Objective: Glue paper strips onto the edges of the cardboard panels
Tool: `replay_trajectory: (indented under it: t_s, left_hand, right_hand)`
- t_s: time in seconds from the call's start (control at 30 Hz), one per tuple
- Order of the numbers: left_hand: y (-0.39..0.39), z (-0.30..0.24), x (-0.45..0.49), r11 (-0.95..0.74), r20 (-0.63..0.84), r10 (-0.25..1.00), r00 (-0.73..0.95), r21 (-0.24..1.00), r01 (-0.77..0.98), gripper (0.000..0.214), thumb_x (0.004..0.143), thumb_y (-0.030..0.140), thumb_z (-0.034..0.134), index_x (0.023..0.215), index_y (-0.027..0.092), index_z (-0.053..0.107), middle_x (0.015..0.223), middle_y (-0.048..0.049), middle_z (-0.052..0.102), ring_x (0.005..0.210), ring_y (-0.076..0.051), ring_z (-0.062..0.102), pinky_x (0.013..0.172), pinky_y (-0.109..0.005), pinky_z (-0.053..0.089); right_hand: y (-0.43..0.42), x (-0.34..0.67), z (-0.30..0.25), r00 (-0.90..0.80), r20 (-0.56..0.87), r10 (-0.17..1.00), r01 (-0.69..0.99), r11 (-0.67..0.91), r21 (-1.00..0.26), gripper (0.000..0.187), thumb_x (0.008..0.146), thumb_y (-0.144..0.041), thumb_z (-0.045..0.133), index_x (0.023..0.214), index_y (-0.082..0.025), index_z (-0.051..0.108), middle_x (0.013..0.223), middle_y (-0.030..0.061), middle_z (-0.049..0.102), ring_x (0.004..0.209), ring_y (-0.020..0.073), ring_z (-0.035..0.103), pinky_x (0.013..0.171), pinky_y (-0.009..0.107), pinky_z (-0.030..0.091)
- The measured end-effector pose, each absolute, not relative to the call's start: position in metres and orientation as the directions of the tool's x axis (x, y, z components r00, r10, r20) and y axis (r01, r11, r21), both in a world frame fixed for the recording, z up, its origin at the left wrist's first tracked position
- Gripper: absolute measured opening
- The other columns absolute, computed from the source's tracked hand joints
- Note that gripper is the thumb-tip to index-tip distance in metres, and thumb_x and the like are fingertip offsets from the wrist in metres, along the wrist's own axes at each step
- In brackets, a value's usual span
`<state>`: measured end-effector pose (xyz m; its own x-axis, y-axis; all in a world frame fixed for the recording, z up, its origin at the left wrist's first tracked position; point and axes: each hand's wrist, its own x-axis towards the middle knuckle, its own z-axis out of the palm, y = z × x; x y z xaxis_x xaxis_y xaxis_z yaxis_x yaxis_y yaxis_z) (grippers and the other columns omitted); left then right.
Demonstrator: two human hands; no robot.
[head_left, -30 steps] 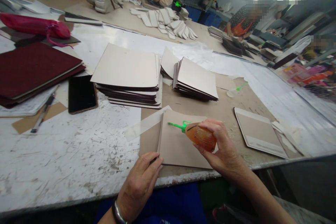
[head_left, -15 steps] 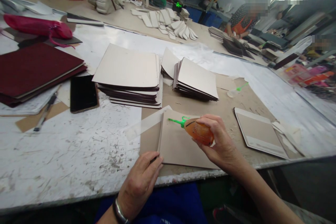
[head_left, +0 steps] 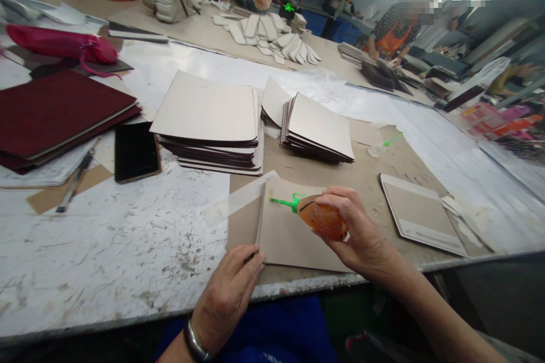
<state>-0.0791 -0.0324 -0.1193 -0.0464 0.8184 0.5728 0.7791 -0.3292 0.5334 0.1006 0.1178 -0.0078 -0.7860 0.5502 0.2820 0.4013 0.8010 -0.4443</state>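
Observation:
A squeeze glue bottle [head_left: 322, 219], orange with a green nozzle, is gripped in my right hand [head_left: 364, 235]. It tilts to the left, its tip close to the left edge of a beige board [head_left: 285, 241]; whether it touches cannot be told. My left hand [head_left: 227, 289] has its fingers closed at the board's lower left corner, holding it by the edge. A pale translucent strip [head_left: 238, 202] sticks out leftward from under the board's upper left corner. Beyond stand two stacks of cream panels, a larger stack [head_left: 208, 108] and a smaller stack [head_left: 321, 125].
Left lie a black phone [head_left: 136, 152], a pen [head_left: 76, 178] and maroon boards [head_left: 63, 113]. A board with pale strips [head_left: 421, 215] lies right, near a small green-tipped bottle [head_left: 383, 146]. White pieces [head_left: 272, 34] cover part of the far table, where other people work.
The glue bottle's tip has shifted slightly down and left along the board's edge. My left hand stays put. Across the table, a co-worker's hand has lowered and no longer holds up a pale strip.

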Motion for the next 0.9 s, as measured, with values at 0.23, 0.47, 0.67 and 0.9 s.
replay_trajectory:
  t_s: [0.23,0.47,0.67,0.9]
  left_hand:
    - [-0.032,-0.118,-0.079,-0.339,0.598,0.799,-0.057,0.527,0.780,0.028,0.076,0.003,0.053,0.103,0.011,0.056,0.097,-0.0105,0.058,0.096,-0.016,0.054,0.085,-0.029,0.050]
    - [-0.032,-0.119,-0.079,-0.333,0.589,0.806,-0.062,0.537,0.775,0.028,0.076,0.003,0.054,0.102,0.010,0.057,0.097,-0.0108,0.059,0.096,-0.016,0.055,0.086,-0.029,0.050]
    - [-0.034,-0.119,-0.078,-0.325,0.583,0.809,-0.077,0.553,0.767,0.028,0.077,0.003,0.052,0.104,0.012,0.055,0.096,-0.0099,0.060,0.095,-0.016,0.055,0.084,-0.031,0.051]
    - [-0.035,-0.121,-0.078,-0.325,0.585,0.807,-0.083,0.556,0.765,0.029,0.076,0.003,0.054,0.104,0.013,0.054,0.096,-0.0092,0.059,0.095,-0.016,0.055,0.084,-0.033,0.051]
  right_hand:
    - [0.112,0.106,-0.005,-0.793,0.269,0.547,0.403,0.802,-0.441,0.047,0.074,-0.006,0.055,0.115,-0.023,0.040,0.110,0.0102,0.043,0.104,0.0239,0.044,0.088,0.043,0.041]
    - [0.106,0.109,-0.003,-0.813,0.235,0.533,0.388,0.796,-0.463,0.047,0.074,-0.005,0.054,0.116,-0.022,0.040,0.110,0.0104,0.044,0.105,0.0226,0.044,0.091,0.041,0.039]
    - [0.089,0.118,0.004,-0.843,0.185,0.506,0.370,0.793,-0.484,0.049,0.071,-0.001,0.049,0.116,-0.020,0.040,0.111,0.0114,0.045,0.106,0.0215,0.046,0.090,0.037,0.042]
    - [0.069,0.124,0.011,-0.852,0.147,0.503,0.355,0.760,-0.544,0.046,0.072,-0.002,0.047,0.114,-0.021,0.041,0.109,0.0108,0.049,0.104,0.0212,0.048,0.086,0.035,0.045]
